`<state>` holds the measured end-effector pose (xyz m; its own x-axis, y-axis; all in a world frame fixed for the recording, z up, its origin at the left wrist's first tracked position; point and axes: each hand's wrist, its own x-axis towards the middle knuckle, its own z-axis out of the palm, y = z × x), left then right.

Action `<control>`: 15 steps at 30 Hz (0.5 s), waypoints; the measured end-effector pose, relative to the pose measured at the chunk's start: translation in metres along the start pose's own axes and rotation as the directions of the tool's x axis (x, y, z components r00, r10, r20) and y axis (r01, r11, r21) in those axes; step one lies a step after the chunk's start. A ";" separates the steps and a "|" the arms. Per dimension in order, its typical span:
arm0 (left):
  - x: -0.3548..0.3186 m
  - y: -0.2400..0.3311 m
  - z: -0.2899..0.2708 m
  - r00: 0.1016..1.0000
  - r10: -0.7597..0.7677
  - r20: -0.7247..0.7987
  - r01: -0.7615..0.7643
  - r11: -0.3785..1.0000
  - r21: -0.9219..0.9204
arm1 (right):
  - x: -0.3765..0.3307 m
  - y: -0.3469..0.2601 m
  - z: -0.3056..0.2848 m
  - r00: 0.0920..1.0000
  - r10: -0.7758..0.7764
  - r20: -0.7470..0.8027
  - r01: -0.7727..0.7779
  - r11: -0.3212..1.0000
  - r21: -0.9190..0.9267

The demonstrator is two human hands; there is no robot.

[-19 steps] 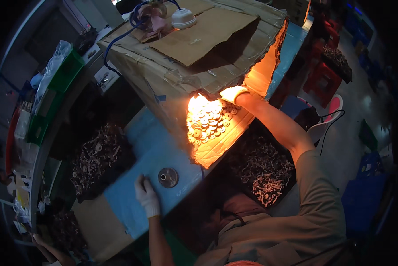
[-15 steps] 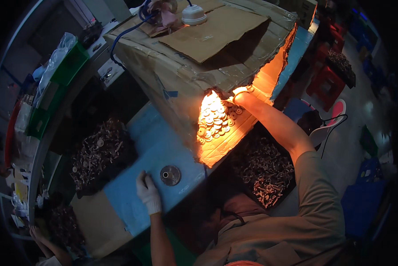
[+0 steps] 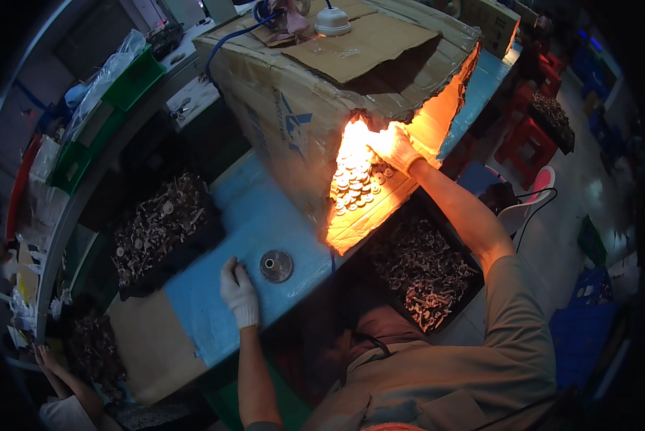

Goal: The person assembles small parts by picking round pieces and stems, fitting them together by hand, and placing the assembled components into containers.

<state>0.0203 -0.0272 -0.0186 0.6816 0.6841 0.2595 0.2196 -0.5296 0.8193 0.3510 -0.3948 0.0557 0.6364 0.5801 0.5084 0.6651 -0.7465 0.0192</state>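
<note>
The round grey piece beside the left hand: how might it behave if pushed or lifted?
The round grey piece would probably slide rather than tip, its broad base resting flat on the blue surface. Its metallic look suggests it is stiff and perhaps heavy for its size.

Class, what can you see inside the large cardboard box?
In the mouth of the cardboard box: a heap of round discs and the gloved right hand. The box hides whatever lies deeper.

Right fingers [image 3: 381, 141] and upper discs [image 3: 353, 167] indistinct in glare, interior of cardboard box [image 3: 265, 136] mostly hidden
</note>
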 end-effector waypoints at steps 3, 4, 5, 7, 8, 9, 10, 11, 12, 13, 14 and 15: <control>-0.001 -0.019 -0.003 0.998 0.053 -0.040 -0.051 0.997 0.065 | -0.019 -0.039 -0.012 0.976 0.075 0.205 -0.155 0.898 0.411; 0.000 -0.014 -0.004 0.995 0.087 -0.040 -0.083 0.992 0.091 | -0.035 -0.077 -0.054 0.712 0.211 0.670 -0.629 0.616 0.475; 0.002 0.000 0.000 0.991 0.130 -0.026 -0.127 0.986 0.110 | -0.062 -0.106 -0.067 0.694 0.109 0.711 -0.646 0.530 0.549; 0.006 0.014 0.003 0.996 0.093 -0.001 -0.091 0.978 0.185 | -0.096 -0.155 -0.080 0.768 -0.100 0.632 -0.508 0.505 0.697; 0.007 0.014 0.003 0.997 0.070 -0.009 -0.067 0.978 0.198 | -0.096 -0.181 -0.083 0.831 -0.214 0.514 -0.332 0.550 0.766; 0.006 0.012 0.001 0.998 0.058 -0.008 -0.056 0.986 0.156 | -0.086 -0.206 -0.083 0.796 -0.194 0.573 -0.408 0.527 0.746; 0.006 0.009 -0.001 0.999 0.048 -0.007 -0.047 0.993 0.109 | -0.076 -0.232 -0.082 0.757 -0.175 0.630 -0.480 0.506 0.717; 0.005 0.003 -0.004 0.998 0.067 -0.015 -0.065 0.992 0.111 | -0.067 -0.249 -0.070 0.764 -0.140 0.630 -0.515 0.457 0.726; 0.003 -0.001 -0.005 0.998 0.055 -0.022 -0.053 0.992 0.116 | -0.058 -0.265 -0.053 0.759 -0.152 0.634 -0.514 0.457 0.726; 0.001 -0.003 -0.007 0.999 0.049 -0.025 -0.047 0.998 0.050 | -0.047 -0.278 -0.036 0.822 -0.102 0.560 -0.466 0.446 0.764; -0.002 -0.004 -0.007 0.999 0.042 -0.028 -0.043 0.999 -0.019 | -0.041 -0.288 -0.023 0.875 -0.050 0.481 -0.413 0.439 0.798; -0.006 0.009 -0.007 0.999 0.039 -0.024 -0.040 0.999 -0.024 | -0.038 -0.291 -0.014 0.873 -0.047 0.485 -0.417 0.443 0.793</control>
<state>0.0136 -0.0326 -0.0090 0.6730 0.6746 0.3033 0.1760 -0.5443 0.8202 0.1277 -0.2046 0.0425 0.7143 0.6994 0.0251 0.3390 -0.3144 -0.8867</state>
